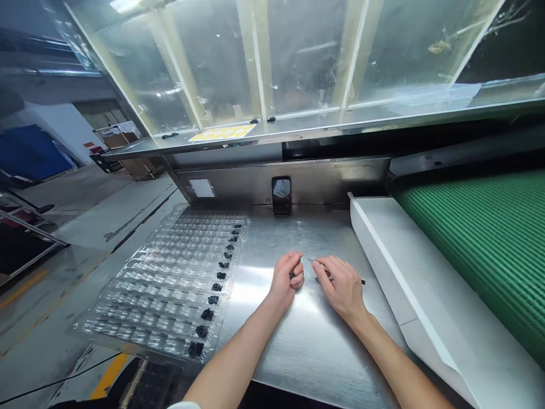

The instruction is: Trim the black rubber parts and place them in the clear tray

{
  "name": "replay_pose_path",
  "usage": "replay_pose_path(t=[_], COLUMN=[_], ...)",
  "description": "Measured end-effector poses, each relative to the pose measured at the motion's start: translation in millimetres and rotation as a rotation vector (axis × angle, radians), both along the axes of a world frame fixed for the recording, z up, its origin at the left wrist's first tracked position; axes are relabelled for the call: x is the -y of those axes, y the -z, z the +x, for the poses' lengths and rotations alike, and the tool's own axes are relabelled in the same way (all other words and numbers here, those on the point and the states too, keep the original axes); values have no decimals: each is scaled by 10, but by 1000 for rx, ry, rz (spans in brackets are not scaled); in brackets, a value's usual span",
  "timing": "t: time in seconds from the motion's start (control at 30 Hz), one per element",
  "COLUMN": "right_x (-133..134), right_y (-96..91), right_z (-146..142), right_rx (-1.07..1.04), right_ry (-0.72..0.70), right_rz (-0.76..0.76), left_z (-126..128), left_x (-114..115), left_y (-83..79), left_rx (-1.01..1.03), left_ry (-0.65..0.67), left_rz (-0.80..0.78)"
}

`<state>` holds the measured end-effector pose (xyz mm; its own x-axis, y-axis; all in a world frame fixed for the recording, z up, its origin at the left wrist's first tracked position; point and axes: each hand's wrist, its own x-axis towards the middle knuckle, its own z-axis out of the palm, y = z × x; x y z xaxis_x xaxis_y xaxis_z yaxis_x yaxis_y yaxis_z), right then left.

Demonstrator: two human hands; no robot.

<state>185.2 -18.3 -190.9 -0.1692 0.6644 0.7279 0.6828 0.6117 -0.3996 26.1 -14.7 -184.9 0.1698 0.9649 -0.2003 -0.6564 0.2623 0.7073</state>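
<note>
My left hand (288,274) is closed over the steel worktop (293,341), its fingers wrapped round a small black part (292,275) that is mostly hidden. A pen-like tool (363,282) is gripped in my right hand (340,284). Its thin metal tip points at my left hand, and its dark end sticks out behind the fingers; whether it is a knife cannot be made out. To the left lies a clear plastic tray (145,284) with rows of pockets. Several small black parts (213,299) fill the pockets of its right-hand column.
A white chute (395,284) borders the worktop on the right, beside a green conveyor belt (481,238). A dark phone-like object (281,195) leans against the back panel. Above runs a shelf edge (298,135) with a yellow label sheet (223,133).
</note>
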Motion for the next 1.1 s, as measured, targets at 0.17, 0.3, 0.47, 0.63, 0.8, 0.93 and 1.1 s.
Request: replay_pose_path(t=[0.17, 0.3, 0.47, 0.63, 0.8, 0.93, 1.1], right_x=[60, 119, 100, 58, 94, 89, 55], right_y=[-64, 5, 185, 214, 117, 16, 63], right_z=[-73, -185, -240, -244, -213, -147, -170], right_rx=[-52, -44, 44, 25, -88, -266, -337], right_ry=[-174, -284, -268, -254, -258, -239, -270], right_rz=[109, 76, -51, -70, -23, -13, -48], left_z=[31, 63, 85, 54, 18, 31, 115], left_x=[-19, -29, -11, -5, 44, 80, 226], left_y=[43, 34, 20, -24, -58, -48, -146], left_rx=[36, 155, 285, 310, 201, 19, -155], left_ry=[-105, -195, -178, -113, -110, -79, 88], left_rz=[-70, -146, -199, -239, -243, -106, -130])
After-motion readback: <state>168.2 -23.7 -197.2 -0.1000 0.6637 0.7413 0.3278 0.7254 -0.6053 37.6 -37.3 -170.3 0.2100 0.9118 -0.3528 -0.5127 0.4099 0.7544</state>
